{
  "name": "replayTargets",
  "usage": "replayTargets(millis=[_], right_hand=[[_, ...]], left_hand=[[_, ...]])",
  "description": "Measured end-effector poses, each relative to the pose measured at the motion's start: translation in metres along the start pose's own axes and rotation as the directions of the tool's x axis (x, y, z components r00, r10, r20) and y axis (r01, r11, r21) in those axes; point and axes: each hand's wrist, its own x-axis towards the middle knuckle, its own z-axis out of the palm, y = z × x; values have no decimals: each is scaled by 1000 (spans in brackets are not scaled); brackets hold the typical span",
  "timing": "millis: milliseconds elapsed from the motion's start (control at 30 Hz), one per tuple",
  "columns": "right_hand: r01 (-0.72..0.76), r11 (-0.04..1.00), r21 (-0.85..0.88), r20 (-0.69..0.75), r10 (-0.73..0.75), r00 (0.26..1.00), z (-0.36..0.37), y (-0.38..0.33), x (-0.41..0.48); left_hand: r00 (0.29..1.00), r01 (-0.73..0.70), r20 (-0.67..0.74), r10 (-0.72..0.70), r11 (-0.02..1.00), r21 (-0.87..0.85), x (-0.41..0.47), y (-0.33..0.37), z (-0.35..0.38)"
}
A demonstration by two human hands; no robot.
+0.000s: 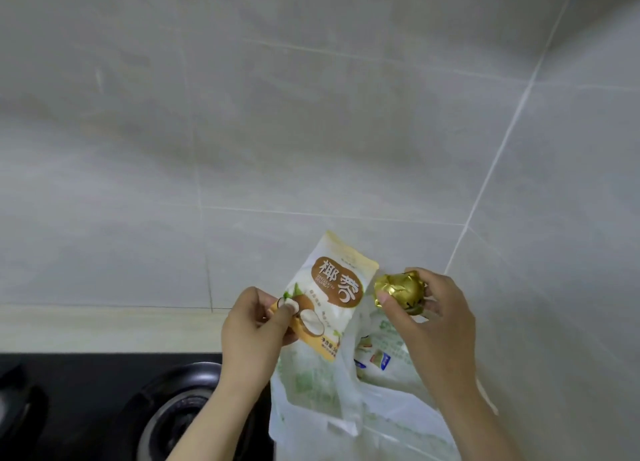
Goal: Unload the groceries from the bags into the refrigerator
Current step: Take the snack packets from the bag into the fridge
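My left hand (254, 325) pinches the lower left corner of a white and orange coconut packet (334, 294), held upright in front of the tiled wall. My right hand (433, 318) grips a round item wrapped in gold foil (398, 289) just to the right of the packet. Both are held above a translucent white plastic grocery bag (329, 401) with green print, which sits on the counter below. A few more packets (375, 358) show inside the bag's open mouth. The refrigerator is out of view.
A black gas hob (86, 405) with a round burner (180, 412) lies at the lower left, right beside the bag. A pale counter ledge (104, 325) runs behind it. Grey wall tiles (311, 114) fill the background and meet in a corner at the right.
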Motion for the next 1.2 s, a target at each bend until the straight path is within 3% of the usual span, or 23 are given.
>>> replayTargets(millis=[100,300,567,900,1200], right_hand=[[24,999,21,14,-24,1000,9,-16,-12],[65,992,105,106,-77,991,25,-34,-25],[135,945,299,273,-220,937,46,-43,-33],[95,859,503,576,-415,704,68,-68,-110],[91,685,723,598,-686,414,58,-184,-221]], left_hand=[[997,-72,-11,72,995,62,-6,7,-23],[991,-60,-107,83,978,198,-26,11,-58],[930,65,-362,61,943,327,-83,9,-93],[698,288,-716,-3,916,278,-213,4,-135],[390,331,-918,73,919,214,-355,31,-206]])
